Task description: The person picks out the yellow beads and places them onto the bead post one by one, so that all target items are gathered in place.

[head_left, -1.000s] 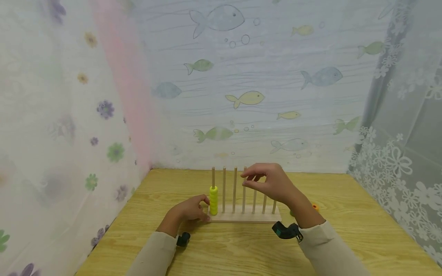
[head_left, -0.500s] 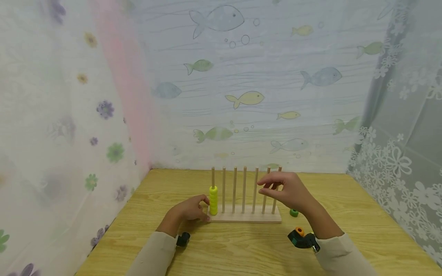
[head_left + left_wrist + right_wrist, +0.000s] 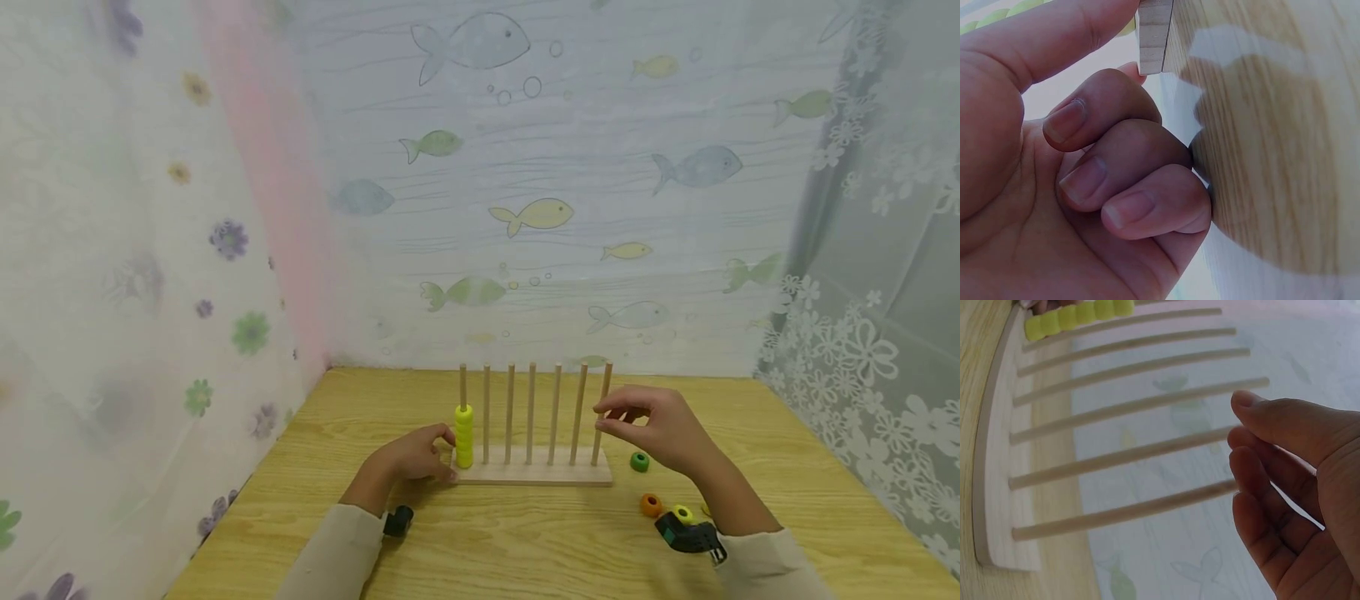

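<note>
A wooden abacus stand (image 3: 528, 473) with a row of upright pegs stands on the table. Stacked yellow beads (image 3: 464, 437) fill the lower part of its leftmost peg; the other pegs are bare. My left hand (image 3: 408, 456) grips the left end of the stand's base. In the left wrist view, the thumb lies against the base end (image 3: 1154, 37) and the other fingers (image 3: 1138, 137) are curled in. My right hand (image 3: 660, 425) is in the air beside the top of the rightmost peg, fingers loosely bent. The right wrist view shows nothing between its thumb and fingers.
Right of the stand lie a green bead (image 3: 639, 462), an orange bead (image 3: 651, 504) and a yellow bead (image 3: 682, 513). Another yellow piece is mostly hidden by the right wrist. Patterned curtains rise behind the wooden table (image 3: 510, 550) and at both sides.
My right hand has moved right and slightly down, from the middle pegs to the rightmost one, uncovering loose beads. The left hand and the stand have stayed in place.
</note>
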